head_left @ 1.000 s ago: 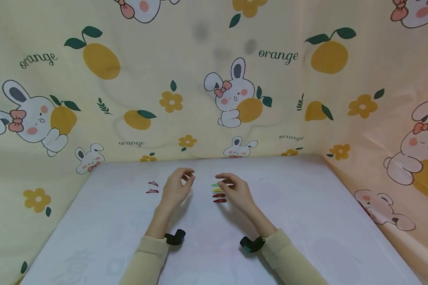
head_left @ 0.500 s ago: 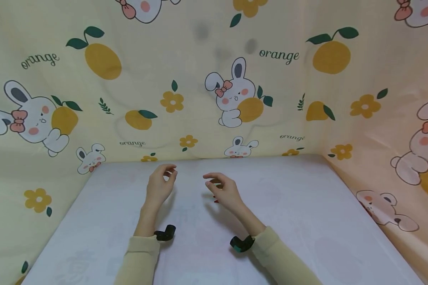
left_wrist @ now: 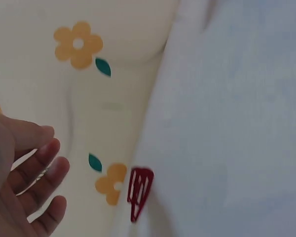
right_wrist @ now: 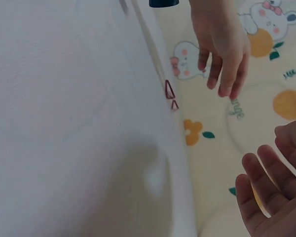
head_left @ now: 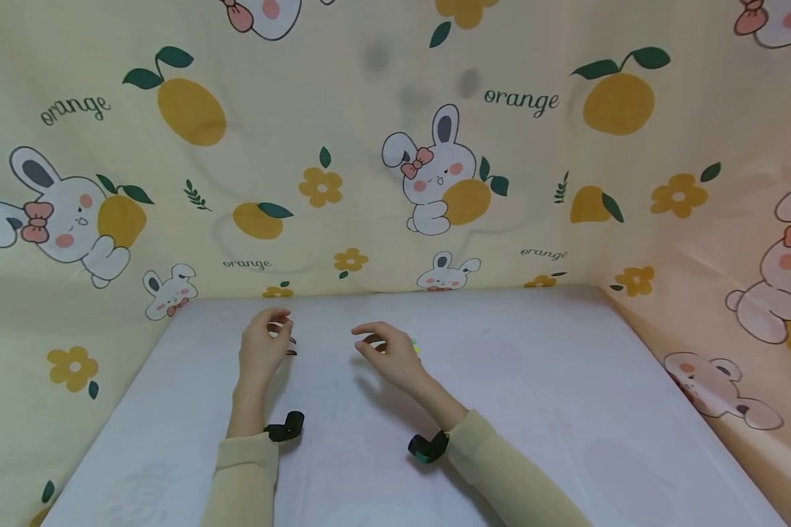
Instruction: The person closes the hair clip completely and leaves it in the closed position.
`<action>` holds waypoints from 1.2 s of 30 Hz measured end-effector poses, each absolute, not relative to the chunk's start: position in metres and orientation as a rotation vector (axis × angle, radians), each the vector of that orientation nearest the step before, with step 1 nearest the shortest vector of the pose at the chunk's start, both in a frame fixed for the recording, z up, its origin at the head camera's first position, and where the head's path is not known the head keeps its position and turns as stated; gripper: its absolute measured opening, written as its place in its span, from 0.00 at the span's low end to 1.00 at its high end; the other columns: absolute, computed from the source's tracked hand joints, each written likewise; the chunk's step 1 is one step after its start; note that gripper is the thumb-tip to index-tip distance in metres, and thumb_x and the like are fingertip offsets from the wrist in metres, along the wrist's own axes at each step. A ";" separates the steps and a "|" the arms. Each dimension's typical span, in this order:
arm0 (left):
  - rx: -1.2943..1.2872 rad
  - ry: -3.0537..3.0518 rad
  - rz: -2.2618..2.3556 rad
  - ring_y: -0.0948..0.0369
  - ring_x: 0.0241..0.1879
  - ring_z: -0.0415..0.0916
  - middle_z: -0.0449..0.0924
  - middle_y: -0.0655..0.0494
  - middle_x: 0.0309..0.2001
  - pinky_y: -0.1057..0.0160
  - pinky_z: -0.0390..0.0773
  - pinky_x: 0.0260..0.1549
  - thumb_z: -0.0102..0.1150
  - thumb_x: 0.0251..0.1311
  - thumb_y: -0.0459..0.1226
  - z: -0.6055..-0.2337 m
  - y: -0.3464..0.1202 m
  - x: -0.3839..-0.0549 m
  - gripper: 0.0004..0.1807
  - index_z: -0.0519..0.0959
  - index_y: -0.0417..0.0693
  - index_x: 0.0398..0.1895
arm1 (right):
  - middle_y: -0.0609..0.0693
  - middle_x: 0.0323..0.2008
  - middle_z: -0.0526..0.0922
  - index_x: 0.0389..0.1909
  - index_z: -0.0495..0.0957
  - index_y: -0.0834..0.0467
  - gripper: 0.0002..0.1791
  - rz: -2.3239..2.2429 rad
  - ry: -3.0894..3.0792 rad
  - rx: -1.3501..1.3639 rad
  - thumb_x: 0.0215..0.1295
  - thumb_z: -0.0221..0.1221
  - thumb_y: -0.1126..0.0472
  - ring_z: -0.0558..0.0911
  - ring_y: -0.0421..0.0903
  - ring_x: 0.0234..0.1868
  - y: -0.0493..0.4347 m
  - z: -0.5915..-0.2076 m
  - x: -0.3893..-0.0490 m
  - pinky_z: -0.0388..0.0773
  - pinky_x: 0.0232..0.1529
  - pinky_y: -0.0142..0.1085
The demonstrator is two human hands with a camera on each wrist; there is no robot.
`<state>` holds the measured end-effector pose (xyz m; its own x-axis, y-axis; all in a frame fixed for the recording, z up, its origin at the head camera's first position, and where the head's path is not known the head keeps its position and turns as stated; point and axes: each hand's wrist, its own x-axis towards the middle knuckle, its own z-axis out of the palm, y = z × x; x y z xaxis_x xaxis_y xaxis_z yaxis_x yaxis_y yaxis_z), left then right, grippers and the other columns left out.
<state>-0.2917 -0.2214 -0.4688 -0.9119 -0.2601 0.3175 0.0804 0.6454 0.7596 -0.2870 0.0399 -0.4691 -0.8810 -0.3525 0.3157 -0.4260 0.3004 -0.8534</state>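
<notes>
My left hand [head_left: 262, 350] hovers above the table at the left, thumb and fingers loosely bent, holding nothing. Beside its fingertips the ends of dark red snap hair clips [head_left: 292, 353] show in the head view. The left wrist view has a red hair clip [left_wrist: 144, 172] on the table, apart from the fingers. Two red clips [right_wrist: 170, 96] appear small in the right wrist view. My right hand [head_left: 394, 357] is raised near the middle, fingers relaxed, with nothing in them. Behind it peek a green clip [head_left: 413, 340] and a yellow clip [head_left: 417, 350], mostly hidden.
A pale table [head_left: 534, 410] spreads under both hands. Its far edge meets a cream curtain [head_left: 343, 88] printed with rabbits and oranges, which also hangs along the left and right sides. Each wrist wears a black camera [head_left: 286, 427].
Both hands have moved left. The left hand now covers most of the red clips at the left; the right hand has passed in front of the row of coloured clips.
</notes>
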 end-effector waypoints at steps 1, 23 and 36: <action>0.163 -2.481 -1.158 0.49 0.49 0.80 0.84 0.46 0.49 0.53 0.75 0.42 0.59 0.72 0.35 -0.470 -0.225 -0.291 0.14 0.81 0.43 0.57 | 0.48 0.56 0.85 0.57 0.83 0.55 0.14 1.663 -2.477 0.760 0.73 0.63 0.62 0.85 0.46 0.51 0.037 -0.469 -0.287 0.82 0.49 0.38; 0.331 -2.831 -1.083 0.46 0.46 0.80 0.86 0.46 0.44 0.45 0.75 0.43 0.61 0.66 0.34 -0.488 -0.255 -0.283 0.10 0.86 0.44 0.48 | 0.47 0.58 0.85 0.58 0.83 0.54 0.14 1.474 -2.668 0.974 0.75 0.61 0.61 0.84 0.41 0.50 -0.011 -0.480 -0.312 0.79 0.51 0.35; 0.353 -2.870 -1.071 0.49 0.39 0.78 0.84 0.47 0.37 0.49 0.73 0.37 0.61 0.68 0.32 -0.488 -0.251 -0.283 0.07 0.86 0.42 0.44 | 0.46 0.57 0.85 0.57 0.84 0.54 0.14 1.324 -2.770 1.027 0.75 0.61 0.61 0.84 0.38 0.48 -0.045 -0.477 -0.325 0.77 0.50 0.32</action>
<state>-0.2825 -0.2508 -0.4880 -0.9721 -0.2332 -0.0254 -0.1928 0.7326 0.6528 -0.3249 -0.0449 -0.4768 -0.7945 -0.5810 0.1769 -0.5025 0.4653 -0.7287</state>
